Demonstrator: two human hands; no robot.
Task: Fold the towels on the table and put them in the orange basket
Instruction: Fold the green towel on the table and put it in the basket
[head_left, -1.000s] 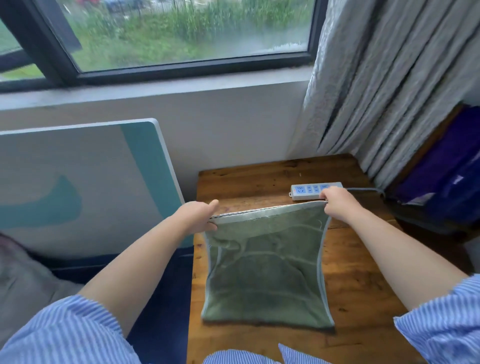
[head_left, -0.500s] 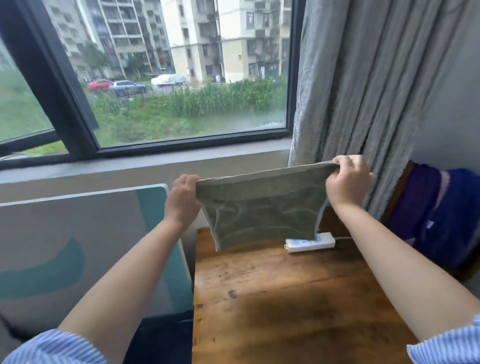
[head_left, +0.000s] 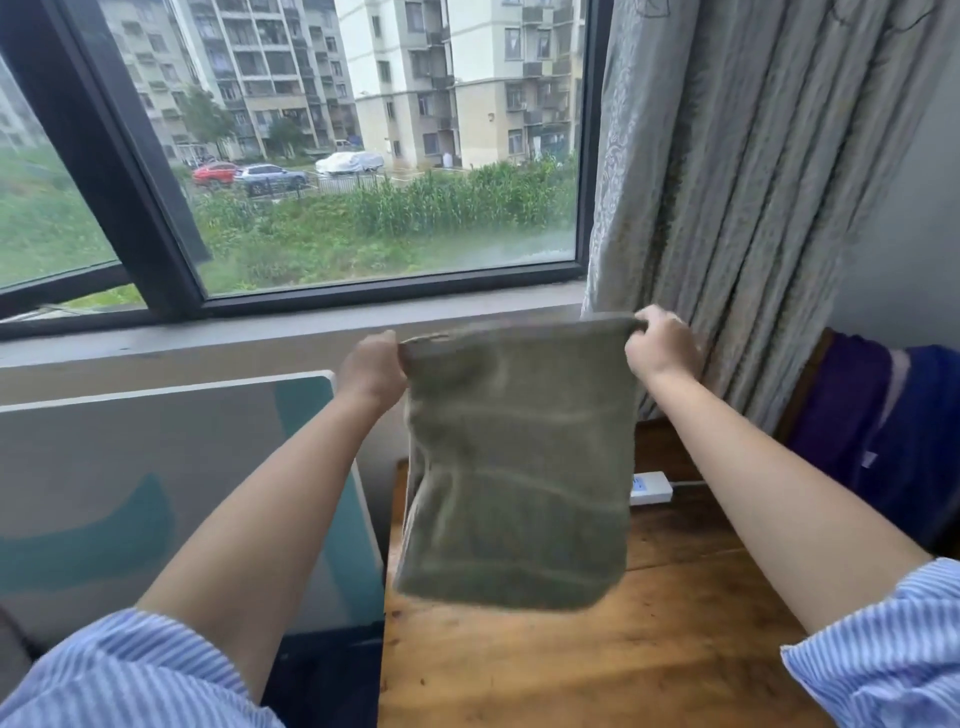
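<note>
A green towel (head_left: 519, 467) hangs in the air above the wooden table (head_left: 597, 660), held up by its top edge. My left hand (head_left: 371, 369) grips the top left corner and my right hand (head_left: 662, 343) grips the top right corner. The towel hangs flat and doubled, its lower edge swinging just above the tabletop. No orange basket is in view.
A white power strip (head_left: 649, 488) lies at the back of the table, partly behind the towel. A white and teal board (head_left: 171, 493) leans on the wall at left. Grey curtains (head_left: 753, 182) hang at right, with dark blue fabric (head_left: 893, 431) beside the table.
The towel went from lying on the table to being lifted clear of it by both hands. In the last half second it swung down to hang full length.
</note>
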